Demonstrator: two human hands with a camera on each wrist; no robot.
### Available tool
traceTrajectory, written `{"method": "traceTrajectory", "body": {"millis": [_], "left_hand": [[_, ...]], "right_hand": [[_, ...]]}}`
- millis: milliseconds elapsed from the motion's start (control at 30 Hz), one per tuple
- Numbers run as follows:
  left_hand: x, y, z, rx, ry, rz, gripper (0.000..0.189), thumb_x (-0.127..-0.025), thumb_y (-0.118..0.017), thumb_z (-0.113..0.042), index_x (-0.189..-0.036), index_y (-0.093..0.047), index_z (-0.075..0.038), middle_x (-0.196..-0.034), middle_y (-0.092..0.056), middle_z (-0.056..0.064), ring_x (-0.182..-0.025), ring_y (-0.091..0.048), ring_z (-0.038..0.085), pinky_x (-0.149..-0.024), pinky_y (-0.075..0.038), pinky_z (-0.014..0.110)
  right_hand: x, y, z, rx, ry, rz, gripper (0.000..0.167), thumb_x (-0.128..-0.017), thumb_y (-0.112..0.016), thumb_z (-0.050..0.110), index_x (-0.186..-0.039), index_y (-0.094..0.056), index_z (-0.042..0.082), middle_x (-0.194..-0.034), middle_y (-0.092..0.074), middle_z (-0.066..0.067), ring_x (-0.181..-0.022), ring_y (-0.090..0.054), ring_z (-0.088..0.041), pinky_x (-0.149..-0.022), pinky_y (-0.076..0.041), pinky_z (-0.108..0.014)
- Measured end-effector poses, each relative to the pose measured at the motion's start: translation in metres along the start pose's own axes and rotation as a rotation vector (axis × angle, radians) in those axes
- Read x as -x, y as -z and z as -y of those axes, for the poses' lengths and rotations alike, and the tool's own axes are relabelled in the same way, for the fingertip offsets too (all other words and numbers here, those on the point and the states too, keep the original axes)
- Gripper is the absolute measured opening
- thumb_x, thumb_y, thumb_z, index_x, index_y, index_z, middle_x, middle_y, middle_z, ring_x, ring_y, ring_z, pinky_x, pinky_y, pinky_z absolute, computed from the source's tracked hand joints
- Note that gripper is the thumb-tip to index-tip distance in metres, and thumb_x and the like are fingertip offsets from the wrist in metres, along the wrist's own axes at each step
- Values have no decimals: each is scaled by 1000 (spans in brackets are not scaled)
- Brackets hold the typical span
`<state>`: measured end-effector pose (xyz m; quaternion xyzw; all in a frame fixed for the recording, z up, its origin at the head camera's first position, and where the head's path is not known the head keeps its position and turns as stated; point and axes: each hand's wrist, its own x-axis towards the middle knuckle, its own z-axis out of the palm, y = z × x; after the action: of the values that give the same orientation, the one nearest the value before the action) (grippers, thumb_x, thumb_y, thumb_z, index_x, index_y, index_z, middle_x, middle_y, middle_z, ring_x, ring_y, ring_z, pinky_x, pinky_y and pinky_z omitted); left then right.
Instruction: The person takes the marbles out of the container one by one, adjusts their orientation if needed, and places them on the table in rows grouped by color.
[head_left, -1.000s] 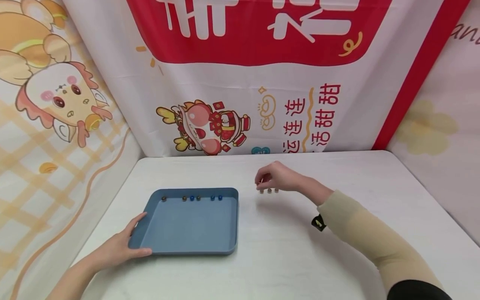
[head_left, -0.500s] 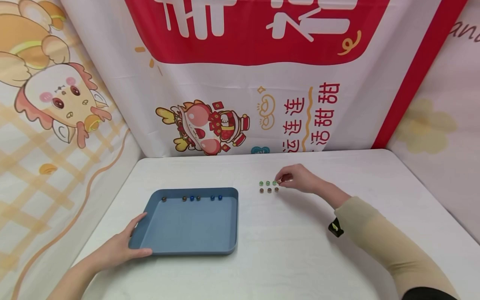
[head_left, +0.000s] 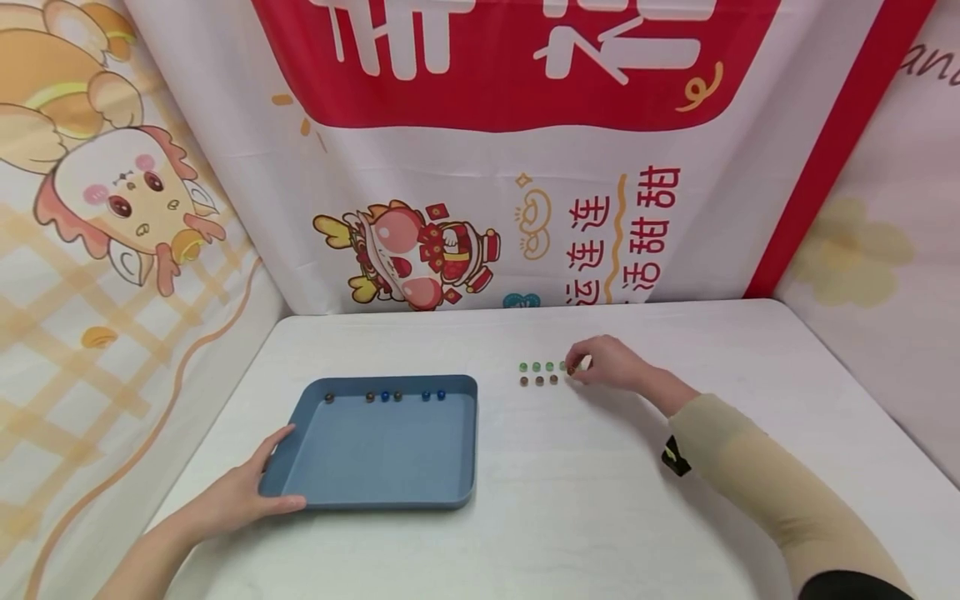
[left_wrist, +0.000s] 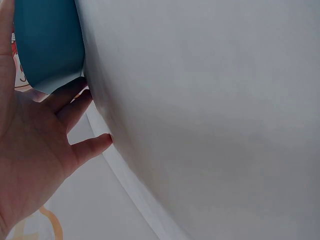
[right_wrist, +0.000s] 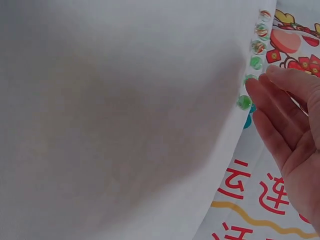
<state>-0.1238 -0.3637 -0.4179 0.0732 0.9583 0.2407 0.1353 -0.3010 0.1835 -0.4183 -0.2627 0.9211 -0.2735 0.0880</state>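
My left hand (head_left: 232, 500) holds the left side of a blue tray (head_left: 382, 492), thumb at the front edge and fingers round the side. Several brown and blue marbles (head_left: 385, 397) lie along the tray's back wall. To the right, my right hand (head_left: 611, 364) pinches a dark brown marble (head_left: 572, 371) at its fingertips. Left of this hand stands a row of green marbles (head_left: 536, 367), with three brown marbles (head_left: 540, 381) in front. In the right wrist view, a green marble (right_wrist: 244, 102) is just beside the fingertips; the pinched marble cannot be made out there.
The white table (head_left: 585, 517) carries tray and marbles. A printed cloth (head_left: 495, 192) hangs behind its back edge, and another patterned cloth (head_left: 112, 292) stands at the left. A black strap (head_left: 675, 457) hangs below the right sleeve.
My right hand has moved right along the marble rows, uncovering the green marbles it hid at first. A brown marble now shows at its fingertips. The left hand and tray have stayed put.
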Motion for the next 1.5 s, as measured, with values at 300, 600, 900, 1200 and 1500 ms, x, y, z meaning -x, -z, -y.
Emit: {"method": "traceTrajectory", "body": {"millis": [300, 600, 900, 1200, 1500], "left_hand": [[-3, 0, -1, 2, 19, 10, 112, -79, -77, -49, -154, -6, -7, -143, -24, 45, -118, -43, 60, -87, -42, 62], [-3, 0, -1, 0, 18, 8, 111, -79, -77, -48, -154, -6, -7, -142, -25, 46, -117, -44, 60, -86, -42, 61], [-2, 0, -2, 9, 33, 15, 111, -80, -77, -48, -154, -5, -7, -141, -26, 46, -119, -43, 60, -87, -41, 62], [0, 0, -2, 8, 26, 13, 112, -79, -77, -50, -154, -6, -8, -142, -26, 46, -118, -44, 59, -86, -42, 62], [-1, 0, 1, 10, 27, 4, 112, -78, -77, -52, -154, -7, -9, -142, -26, 45, -118, -43, 59, -87, -41, 62]], "right_hand": [[-7, -8, -4, 173, -8, 44, 9, -84, -78, 16, -88, -71, 20, -87, -66, 10, -83, -57, -13, -85, -45, -40], [-7, -7, 6, 268, 32, 57, 9, -83, -78, 13, -88, -71, 18, -87, -67, 8, -81, -57, -13, -83, -47, -40], [-10, -9, 7, 263, 20, 58, 11, -83, -78, 12, -90, -72, 17, -90, -68, 7, -85, -58, -15, -86, -46, -40], [-9, -7, 19, 185, 17, -16, 19, -83, -77, 11, -101, -73, 12, -98, -69, 2, -97, -62, -24, -89, -45, -45], [-24, 9, 74, 133, 129, -65, 16, -86, -75, 14, -102, -73, 16, -95, -69, 5, -79, -60, -11, -74, -49, -32]]}}
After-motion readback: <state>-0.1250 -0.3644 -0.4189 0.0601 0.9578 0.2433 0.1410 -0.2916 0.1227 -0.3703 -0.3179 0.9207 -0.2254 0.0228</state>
